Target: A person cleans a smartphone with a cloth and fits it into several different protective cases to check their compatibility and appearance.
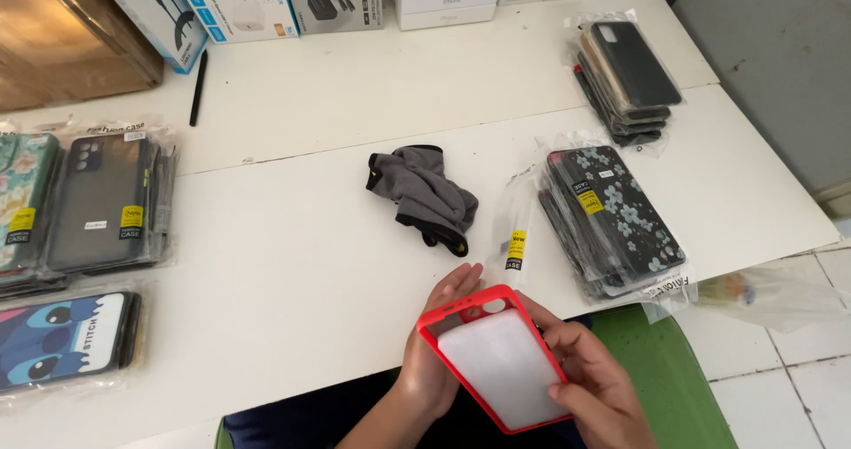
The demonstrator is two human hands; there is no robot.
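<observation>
A red-rimmed phone case (496, 360) with a frosted white back is held over my lap at the table's front edge. My left hand (434, 360) cups it from underneath on the left side, fingers reaching past its top edge. My right hand (594, 382) grips its right and lower side, thumb over the rim. An empty clear plastic sleeve (517, 227) with a yellow sticker lies on the white table (292, 263) just beyond the case.
A crumpled grey cloth (425, 196) lies mid-table. A stack of packaged floral black cases (612, 218) sits right, another dark stack (629, 77) behind it. Packaged cases (97, 201) and a cartoon case (66, 338) lie left. Boxes (266, 1) line the back edge, a black pen (199, 85) beside them.
</observation>
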